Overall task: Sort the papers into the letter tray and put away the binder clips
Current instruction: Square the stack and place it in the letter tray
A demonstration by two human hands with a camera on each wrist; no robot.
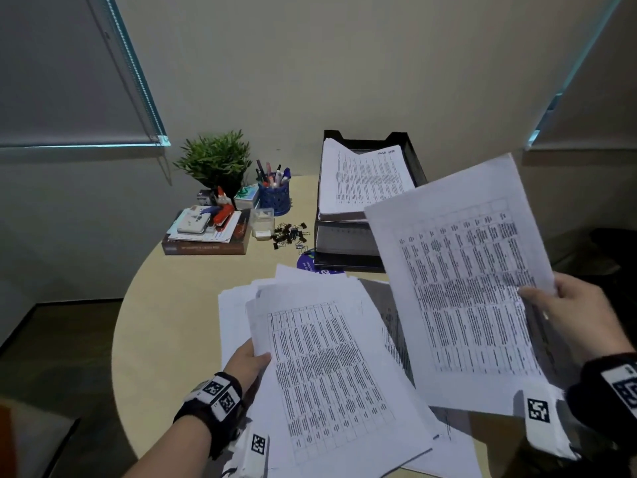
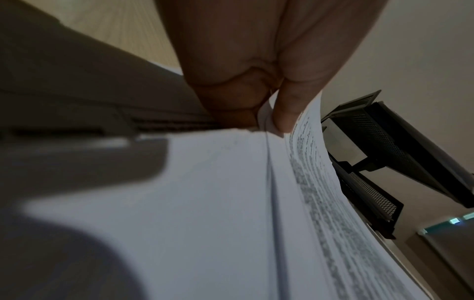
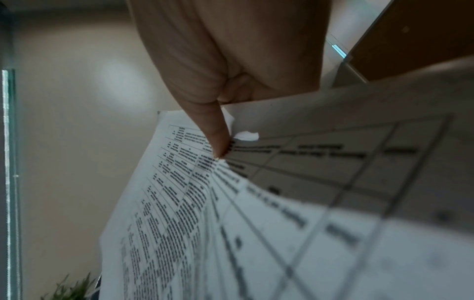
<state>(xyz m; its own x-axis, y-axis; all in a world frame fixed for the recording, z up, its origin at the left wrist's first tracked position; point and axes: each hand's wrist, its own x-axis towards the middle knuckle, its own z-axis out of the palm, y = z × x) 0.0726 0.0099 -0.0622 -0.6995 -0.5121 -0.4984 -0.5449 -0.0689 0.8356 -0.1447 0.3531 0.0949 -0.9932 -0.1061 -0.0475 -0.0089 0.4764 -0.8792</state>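
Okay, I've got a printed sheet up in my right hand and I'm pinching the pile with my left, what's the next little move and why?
Probably carry the sheet in your right hand forward and lay it on the papers in the letter tray's top tier. It is already lifted clear, while your left hand steadies the pile on the table.

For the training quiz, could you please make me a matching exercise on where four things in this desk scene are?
Things:
1. binder clips
2. pens
3. raised sheet
4. plant

Places:
A. in the blue cup
B. in the right hand
C. loose on the table, left of the letter tray
D. by the wall, behind the book stack

Pairs: 1-C, 2-A, 3-B, 4-D
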